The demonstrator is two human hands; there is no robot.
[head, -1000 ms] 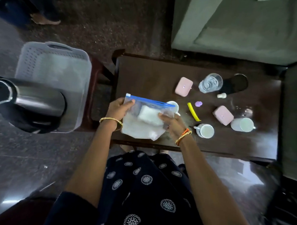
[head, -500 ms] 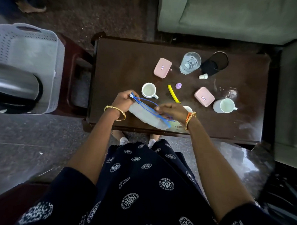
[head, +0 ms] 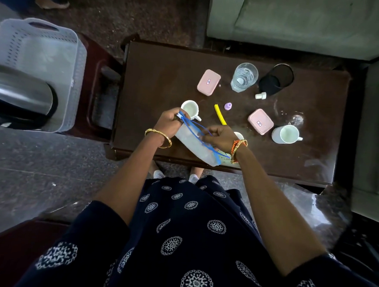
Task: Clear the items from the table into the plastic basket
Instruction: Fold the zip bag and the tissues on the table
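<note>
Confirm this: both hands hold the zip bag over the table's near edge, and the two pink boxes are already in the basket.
Wrong about the boxes. The head view shows both pink boxes on the table. The basket holds neither. The left hand and right hand do hold the zip bag there.

Green sofa (head: pixel 298 20) beyond table; dark rug (head: pixel 124 14) far left

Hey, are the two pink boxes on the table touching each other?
Apart. The head view shows one pink box near the glass and the other pink box by the white mug, bare brown table plainly between them.
</note>
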